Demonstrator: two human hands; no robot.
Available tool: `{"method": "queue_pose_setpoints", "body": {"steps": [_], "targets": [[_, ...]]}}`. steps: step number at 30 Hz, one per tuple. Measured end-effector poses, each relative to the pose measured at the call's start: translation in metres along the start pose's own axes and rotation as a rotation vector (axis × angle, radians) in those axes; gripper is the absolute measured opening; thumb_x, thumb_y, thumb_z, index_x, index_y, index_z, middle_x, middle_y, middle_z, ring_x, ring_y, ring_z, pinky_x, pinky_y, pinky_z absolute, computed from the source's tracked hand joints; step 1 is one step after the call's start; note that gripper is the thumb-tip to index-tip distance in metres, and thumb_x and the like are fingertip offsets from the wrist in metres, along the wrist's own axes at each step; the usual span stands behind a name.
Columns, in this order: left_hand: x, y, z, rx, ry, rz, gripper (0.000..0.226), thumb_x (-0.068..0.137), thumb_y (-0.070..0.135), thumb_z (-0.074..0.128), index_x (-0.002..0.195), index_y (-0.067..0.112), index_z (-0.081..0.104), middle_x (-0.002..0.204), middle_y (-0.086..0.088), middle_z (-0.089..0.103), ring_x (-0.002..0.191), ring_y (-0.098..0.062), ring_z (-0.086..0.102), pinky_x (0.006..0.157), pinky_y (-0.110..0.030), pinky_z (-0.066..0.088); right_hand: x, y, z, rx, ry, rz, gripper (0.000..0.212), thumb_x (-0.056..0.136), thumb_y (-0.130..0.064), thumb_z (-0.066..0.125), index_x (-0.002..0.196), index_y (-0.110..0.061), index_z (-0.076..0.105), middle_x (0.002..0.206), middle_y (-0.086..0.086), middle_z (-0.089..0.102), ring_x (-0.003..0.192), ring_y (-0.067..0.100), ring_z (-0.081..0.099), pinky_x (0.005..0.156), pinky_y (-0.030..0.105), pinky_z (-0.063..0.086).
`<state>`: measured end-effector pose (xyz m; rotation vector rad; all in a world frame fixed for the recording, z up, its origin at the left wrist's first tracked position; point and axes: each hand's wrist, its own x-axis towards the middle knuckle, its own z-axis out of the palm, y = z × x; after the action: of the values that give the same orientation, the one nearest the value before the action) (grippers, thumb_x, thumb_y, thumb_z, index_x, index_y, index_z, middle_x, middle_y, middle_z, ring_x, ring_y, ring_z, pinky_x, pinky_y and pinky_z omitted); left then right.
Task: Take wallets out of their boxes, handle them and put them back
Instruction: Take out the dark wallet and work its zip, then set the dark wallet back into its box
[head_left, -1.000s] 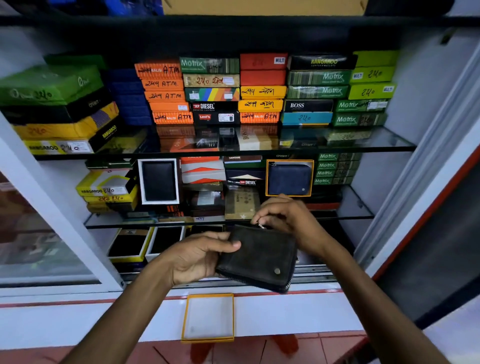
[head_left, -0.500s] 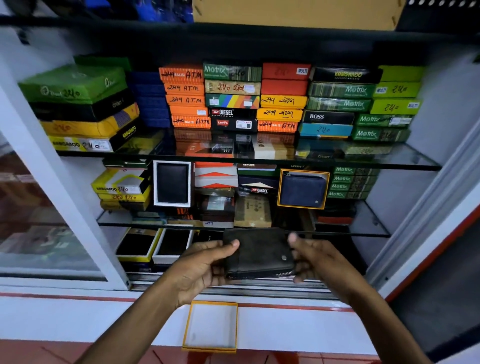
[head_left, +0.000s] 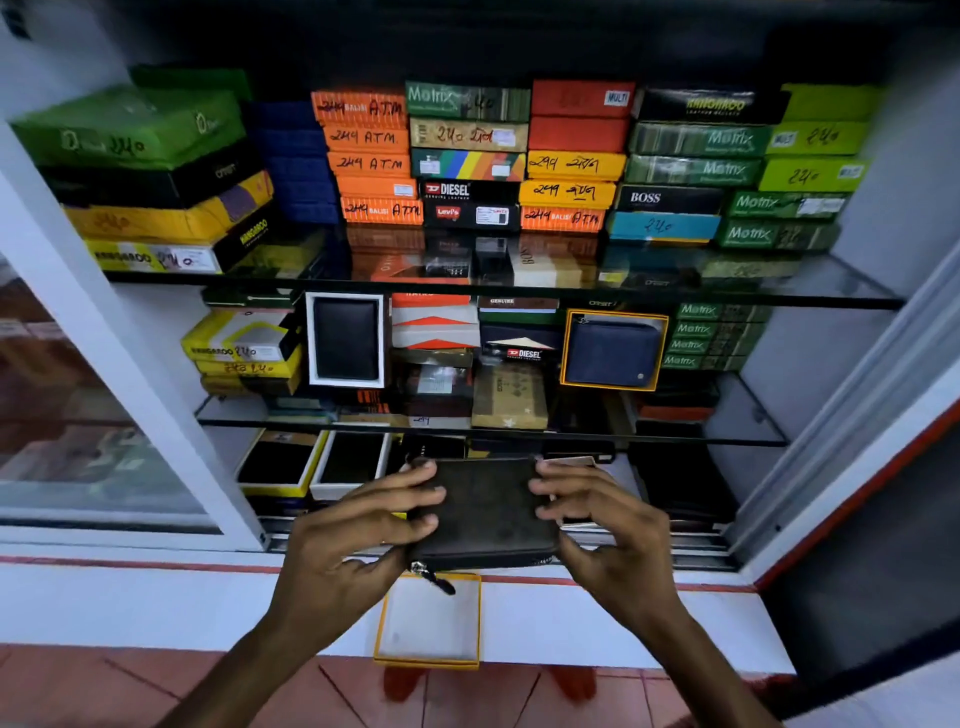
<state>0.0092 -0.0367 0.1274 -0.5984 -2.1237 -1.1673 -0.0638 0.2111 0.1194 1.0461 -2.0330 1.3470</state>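
A dark zip-around wallet (head_left: 485, 512) is held level between both hands in front of the cabinet's lowest shelf. My left hand (head_left: 353, 540) grips its left edge, fingers over the top and thumb under. My right hand (head_left: 602, 525) grips its right edge. The zip pull (head_left: 435, 581) dangles from the wallet's front left corner. Directly below, an open yellow-rimmed box (head_left: 428, 621) with a white inside lies on the white ledge, with nothing in it.
The open glass-shelved cabinet holds stacks of coloured wallet boxes (head_left: 467, 161). A black wallet in a white box (head_left: 347, 340) and a blue wallet in a yellow box (head_left: 613, 353) stand on the middle shelf (head_left: 748, 415). A sliding glass door (head_left: 93, 415) is at the left.
My right hand left the zip and took the wallet's right edge. The wallet has turned level and now sits lower, just above the open box, with both hands on its sides.
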Motion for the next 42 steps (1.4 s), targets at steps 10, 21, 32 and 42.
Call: {"method": "queue_pose_setpoints", "body": {"steps": [10, 21, 32, 42], "targets": [[-0.060, -0.052, 0.010, -0.215, 0.133, -0.973, 0.039, 0.066, 0.001, 0.083, 0.094, 0.027, 0.075, 0.088, 0.010, 0.080, 0.089, -0.017, 0.075, 0.074, -0.021, 0.059, -0.043, 0.015, 0.067, 0.234, -0.152, 0.867, 0.039, 0.069, -0.006, 0.086, 0.093, -0.035, 0.075, 0.091, -0.008, 0.080, 0.076, 0.006, 0.076, 0.069, 0.018, 0.060], [-0.122, -0.109, 0.051, 0.240, -0.083, -1.139, 0.021, 0.074, 0.025, 0.079, 0.092, 0.015, 0.079, 0.090, -0.001, 0.079, 0.081, -0.013, 0.070, 0.082, -0.030, 0.055, -0.109, 0.067, 0.136, 0.026, -0.345, 1.243, 0.010, 0.073, -0.019, 0.080, 0.083, -0.015, 0.080, 0.084, 0.003, 0.080, 0.077, 0.015, 0.076, 0.077, 0.025, 0.059], [-0.118, -0.104, 0.055, 0.249, -0.054, -1.218, 0.023, 0.075, 0.023, 0.077, 0.094, 0.011, 0.077, 0.098, -0.006, 0.077, 0.093, -0.022, 0.069, 0.082, -0.028, 0.047, -0.110, 0.065, 0.127, 0.133, -0.272, 1.314, 0.016, 0.072, -0.010, 0.081, 0.065, -0.023, 0.074, 0.073, 0.007, 0.078, 0.074, 0.031, 0.076, 0.079, 0.048, 0.062], [0.005, -0.047, 0.012, 0.009, 0.260, -0.967, 0.037, 0.065, 0.013, 0.084, 0.098, 0.021, 0.071, 0.087, 0.007, 0.076, 0.073, -0.014, 0.071, 0.071, -0.029, 0.058, 0.014, 0.038, 0.057, 0.273, 0.008, 1.025, 0.025, 0.070, -0.005, 0.083, 0.089, -0.019, 0.076, 0.085, 0.004, 0.079, 0.075, 0.019, 0.074, 0.076, 0.037, 0.061]]}}
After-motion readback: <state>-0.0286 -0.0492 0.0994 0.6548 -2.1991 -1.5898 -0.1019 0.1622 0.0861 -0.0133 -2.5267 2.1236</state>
